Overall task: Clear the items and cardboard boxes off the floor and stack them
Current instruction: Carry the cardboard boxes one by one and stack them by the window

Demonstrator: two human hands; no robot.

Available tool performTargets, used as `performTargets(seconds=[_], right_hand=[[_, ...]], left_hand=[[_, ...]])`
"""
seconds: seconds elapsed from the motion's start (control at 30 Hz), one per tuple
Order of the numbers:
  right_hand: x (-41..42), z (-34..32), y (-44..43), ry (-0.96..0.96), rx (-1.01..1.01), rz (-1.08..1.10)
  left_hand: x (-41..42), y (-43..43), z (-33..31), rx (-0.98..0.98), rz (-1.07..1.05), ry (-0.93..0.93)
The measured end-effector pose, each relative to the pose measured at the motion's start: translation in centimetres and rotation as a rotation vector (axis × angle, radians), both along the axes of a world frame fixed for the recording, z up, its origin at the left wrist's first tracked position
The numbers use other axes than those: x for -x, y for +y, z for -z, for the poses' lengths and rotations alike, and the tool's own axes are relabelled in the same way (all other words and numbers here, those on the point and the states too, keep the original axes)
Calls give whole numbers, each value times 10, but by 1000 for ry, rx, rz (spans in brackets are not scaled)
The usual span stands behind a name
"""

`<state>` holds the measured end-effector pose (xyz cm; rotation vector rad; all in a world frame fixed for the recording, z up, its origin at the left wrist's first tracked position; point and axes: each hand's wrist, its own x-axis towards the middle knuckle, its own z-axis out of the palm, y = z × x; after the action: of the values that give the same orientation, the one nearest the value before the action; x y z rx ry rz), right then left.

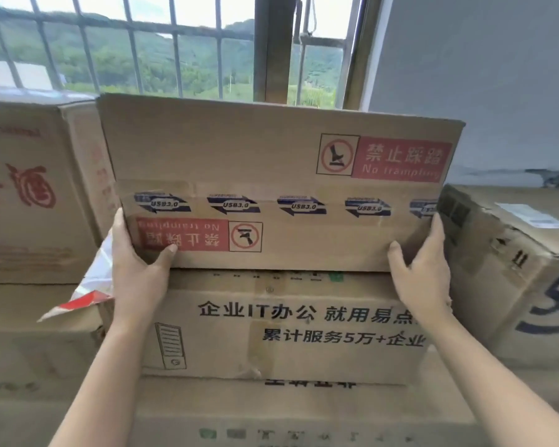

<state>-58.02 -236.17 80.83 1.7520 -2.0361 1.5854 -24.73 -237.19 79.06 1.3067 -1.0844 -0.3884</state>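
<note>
Gripping the red-labelled brown cardboard box (271,162) by its lower corners, left hand (136,266) and right hand (423,272) are apparently seating it on the black-printed brown carton (281,330), probably needing squaring next.

Cartons hem in the top carton (271,175): a red-lettered carton (36,195) close at 9 o'clock, a dented carton (510,272) just beside at 3 o'clock. Open air remains at 12 o'clock before the barred window (175,59); a grey wall (481,75) closes 2 o'clock.
</note>
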Motion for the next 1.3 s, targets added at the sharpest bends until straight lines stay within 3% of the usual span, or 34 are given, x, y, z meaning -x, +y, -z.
performTargets(seconds=[0.1,0.17,0.33,0.5,0.67,0.9,1.0,1.3], right_hand=[[-4,13,10,104,20,109],[-10,28,28,158,-6,102],[-4,80,90,267,-65,-27],[49,118,156,21,-312,150],[125,169,274,-271,-565,440],[180,237,457,-771,-601,757],[206,250,528,-879,-658,880],[226,247,688,-1157,-164,1391]], left_hand=[[13,9,10,130,-133,-56],[27,22,21,218,-154,-193],[84,56,47,206,113,-342],[162,89,70,84,396,-332],[276,151,116,-308,855,-384],[426,297,198,-851,1448,-410],[480,363,217,-882,1627,-558],[600,514,196,-693,2026,-842]])
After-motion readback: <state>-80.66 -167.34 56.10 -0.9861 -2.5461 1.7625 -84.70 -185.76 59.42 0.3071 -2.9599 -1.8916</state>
